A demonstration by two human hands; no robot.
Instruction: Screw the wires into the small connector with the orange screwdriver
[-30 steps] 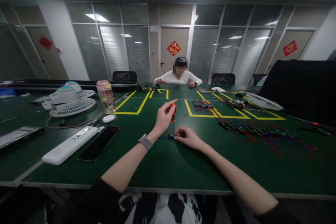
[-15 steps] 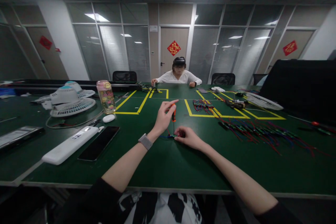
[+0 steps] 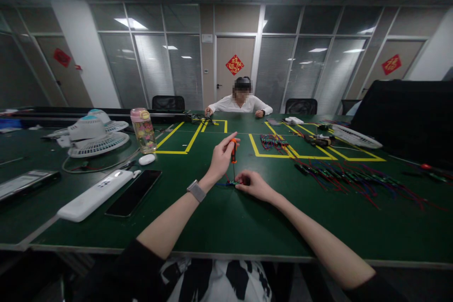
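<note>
My left hand (image 3: pixel 222 155) is closed around the top of an orange and black screwdriver (image 3: pixel 234 152), its index finger reaching past the handle. The screwdriver stands nearly upright, and its thin shaft runs down to a small green circuit board (image 3: pixel 231 183) on the table. With the fingertips of my right hand (image 3: pixel 255 186) I pinch the right end of that board and hold it against the green surface. Short red and blue wires come out by the board. Its right end is hidden by my fingers.
Many wired circuit boards (image 3: pixel 354 177) lie at right, with a smaller bundle (image 3: pixel 274 142) inside yellow tape. To the left are a phone (image 3: pixel 134 193), a white power strip-like case (image 3: pixel 95 196), a bottle (image 3: pixel 143 131) and fans (image 3: pixel 97 137). A person (image 3: pixel 240 101) sits opposite.
The fingers of my left hand have shifted slightly around the screwdriver handle, and the index finger now points higher. My right hand and the circuit board have stayed in place.
</note>
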